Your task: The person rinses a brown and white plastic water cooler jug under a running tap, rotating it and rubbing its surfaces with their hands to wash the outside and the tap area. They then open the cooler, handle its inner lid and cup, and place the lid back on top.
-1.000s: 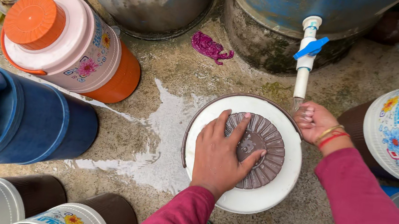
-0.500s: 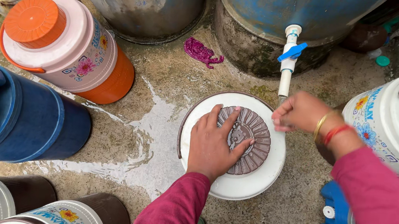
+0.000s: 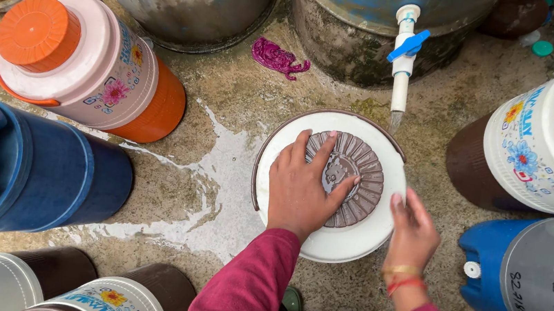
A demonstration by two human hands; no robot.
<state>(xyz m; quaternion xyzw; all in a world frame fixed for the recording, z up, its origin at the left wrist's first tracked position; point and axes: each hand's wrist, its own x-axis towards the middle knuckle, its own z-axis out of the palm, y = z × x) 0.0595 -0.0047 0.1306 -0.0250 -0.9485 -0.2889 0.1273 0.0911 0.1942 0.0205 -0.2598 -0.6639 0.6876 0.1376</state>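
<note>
1. White water jug (image 3: 343, 243) standing upright on the wet concrete floor (image 3: 220, 170), directly under the white tap with the blue lever (image 3: 404, 59).
2. Left hand (image 3: 301, 189) spread flat over the brown ribbed lid (image 3: 351, 179), fingers splayed, palm pressing, not clenched.
3. Right hand (image 3: 412, 235) cupped against the jug's right rim, fingers open and resting on the white wall, steadying rather than gripping hard.
4. Best handled, by the look of it, with an even press on the lid and the rim kept braced, so the jug stays square under the spout.
5. Tight on the right: brown-and-white floral jug (image 3: 534, 157) and blue-and-grey jug (image 3: 527, 274) close by, near the right wrist.
6. More room on the left: bare wet patch between the jug and the dark blue cooler (image 3: 32, 169); orange-lidded jug (image 3: 79, 63) well apart.
7. Large drum (image 3: 346, 38) close behind; purple rag (image 3: 276, 57) lying clear of everything.
</note>
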